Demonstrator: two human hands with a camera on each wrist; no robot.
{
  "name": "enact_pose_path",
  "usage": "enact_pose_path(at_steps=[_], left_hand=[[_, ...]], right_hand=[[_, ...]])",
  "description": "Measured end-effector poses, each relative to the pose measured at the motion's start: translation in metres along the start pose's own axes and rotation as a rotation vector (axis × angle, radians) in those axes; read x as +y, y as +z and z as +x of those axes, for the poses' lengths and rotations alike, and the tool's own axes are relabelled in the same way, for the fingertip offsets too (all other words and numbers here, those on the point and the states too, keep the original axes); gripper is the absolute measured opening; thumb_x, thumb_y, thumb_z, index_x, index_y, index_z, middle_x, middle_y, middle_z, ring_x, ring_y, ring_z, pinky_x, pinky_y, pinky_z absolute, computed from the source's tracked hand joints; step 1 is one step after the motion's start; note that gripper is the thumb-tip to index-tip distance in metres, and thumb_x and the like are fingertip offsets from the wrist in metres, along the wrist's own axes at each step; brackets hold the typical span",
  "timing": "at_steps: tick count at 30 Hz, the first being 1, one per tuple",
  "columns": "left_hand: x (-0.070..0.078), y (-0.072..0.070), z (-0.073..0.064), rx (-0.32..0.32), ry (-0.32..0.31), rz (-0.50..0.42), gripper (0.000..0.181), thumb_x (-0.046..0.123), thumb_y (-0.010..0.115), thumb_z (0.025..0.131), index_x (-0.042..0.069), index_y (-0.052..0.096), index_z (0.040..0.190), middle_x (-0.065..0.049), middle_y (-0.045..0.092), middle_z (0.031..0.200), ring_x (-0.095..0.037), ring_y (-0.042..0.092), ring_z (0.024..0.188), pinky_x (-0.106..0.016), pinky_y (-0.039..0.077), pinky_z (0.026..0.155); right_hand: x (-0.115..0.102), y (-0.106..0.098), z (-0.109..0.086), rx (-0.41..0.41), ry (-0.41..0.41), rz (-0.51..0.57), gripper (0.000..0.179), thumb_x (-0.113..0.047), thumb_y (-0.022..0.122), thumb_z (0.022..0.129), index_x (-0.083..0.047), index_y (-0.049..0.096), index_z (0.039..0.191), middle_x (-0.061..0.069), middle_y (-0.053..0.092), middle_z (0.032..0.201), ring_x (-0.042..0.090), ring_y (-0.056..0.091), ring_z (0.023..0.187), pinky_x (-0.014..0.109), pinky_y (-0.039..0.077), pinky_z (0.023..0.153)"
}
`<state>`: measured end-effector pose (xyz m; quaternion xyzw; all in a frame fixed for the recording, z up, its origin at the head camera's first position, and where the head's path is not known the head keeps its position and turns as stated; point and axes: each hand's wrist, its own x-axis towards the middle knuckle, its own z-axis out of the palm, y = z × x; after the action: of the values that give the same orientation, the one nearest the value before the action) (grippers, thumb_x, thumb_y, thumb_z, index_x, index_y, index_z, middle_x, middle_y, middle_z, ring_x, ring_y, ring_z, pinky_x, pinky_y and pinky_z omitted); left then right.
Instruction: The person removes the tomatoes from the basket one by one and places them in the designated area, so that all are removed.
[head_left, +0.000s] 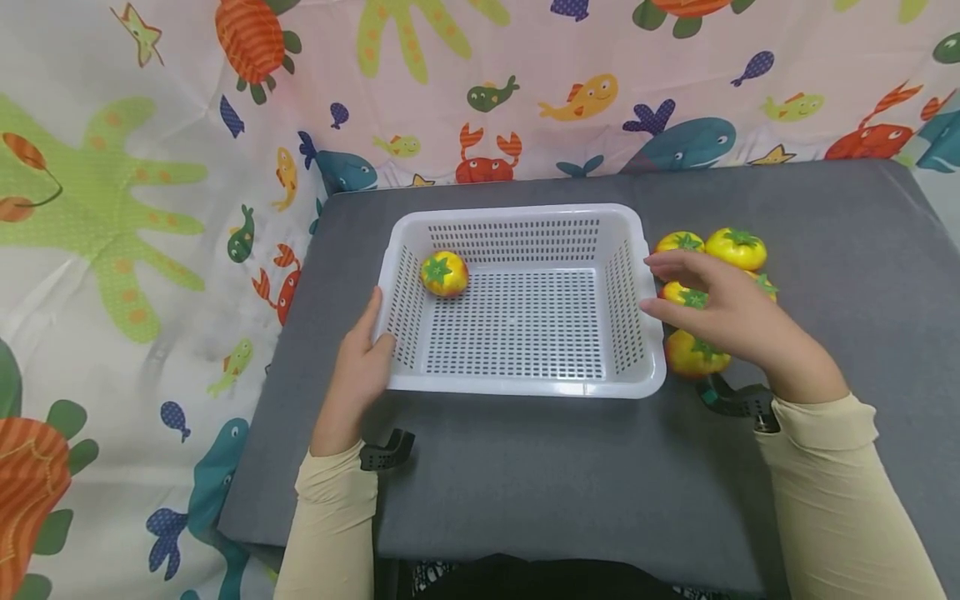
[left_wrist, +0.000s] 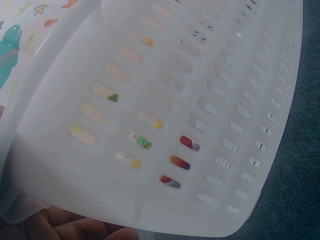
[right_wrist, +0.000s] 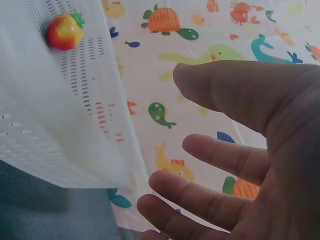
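A white slotted plastic basket [head_left: 517, 385] has one yellow-red tomato [head_left: 444, 274] in its back left corner. My left hand [head_left: 356, 375] grips the basket's left end, with thumb and fingers at the rim; its curled fingers show under the rim in the left wrist view. Over at the right end, my right hand [head_left: 731, 312] is spread, thumb apart from the fingers, fingertips right beside the rim. Nothing is between its fingers in the right wrist view. Beneath and around this hand lie several more tomatoes [head_left: 737, 248], partly hidden by it.
The basket stands over a grey cloth-covered table [head_left: 525, 475]. A white curtain [head_left: 420, 108] printed with sea animals hangs behind the table and along its left side. Dark wrist mounts [head_left: 387, 451] are worn at both sleeves.
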<state>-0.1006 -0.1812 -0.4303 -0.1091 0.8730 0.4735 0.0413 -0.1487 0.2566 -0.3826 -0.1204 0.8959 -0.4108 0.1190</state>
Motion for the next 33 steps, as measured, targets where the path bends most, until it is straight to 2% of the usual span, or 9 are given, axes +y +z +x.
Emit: enact_pose_path(at_steps=[6,13,24,33], left_hand=[[0.0,0.0,0.0,0.004,0.006,-0.002,0.072,0.013,0.041,0.106,0.041,0.014,0.168,-0.006,0.041,0.166,-0.033,0.067,0.123,-0.053,0.062,0.086],[0.0,-0.001,0.0,0.005,0.007,0.001,0.072,0.012,0.04,0.106,0.04,0.014,0.168,-0.007,0.042,0.166,-0.033,0.067,0.122,-0.051,0.062,0.084],[0.001,-0.001,-0.001,0.0,0.009,0.006,0.072,0.012,0.04,0.106,0.04,0.014,0.168,-0.006,0.039,0.167,-0.032,0.065,0.125,-0.052,0.06,0.088],[0.0,0.0,0.0,0.007,0.004,-0.003,0.072,0.013,0.041,0.106,0.041,0.015,0.167,-0.005,0.04,0.167,-0.032,0.067,0.121,-0.051,0.062,0.083]], right_hand=[[-0.011,0.001,0.006,-0.003,-0.009,-0.026,0.067,-0.035,0.078,0.095,-0.007,0.054,0.15,0.022,0.056,0.149,0.047,0.049,0.14,0.073,0.045,0.104],[-0.024,0.003,0.013,-0.004,-0.074,-0.039,0.062,-0.031,0.079,0.095,-0.006,0.057,0.148,0.021,0.058,0.147,0.046,0.052,0.137,0.07,0.046,0.106],[-0.043,0.011,0.028,-0.052,-0.106,-0.084,0.063,-0.033,0.077,0.095,-0.01,0.055,0.15,0.018,0.056,0.149,0.043,0.051,0.138,0.07,0.043,0.109],[-0.056,0.022,0.043,-0.1,-0.187,-0.103,0.06,-0.034,0.076,0.096,-0.01,0.057,0.147,0.016,0.06,0.146,0.038,0.055,0.136,0.065,0.045,0.11]])
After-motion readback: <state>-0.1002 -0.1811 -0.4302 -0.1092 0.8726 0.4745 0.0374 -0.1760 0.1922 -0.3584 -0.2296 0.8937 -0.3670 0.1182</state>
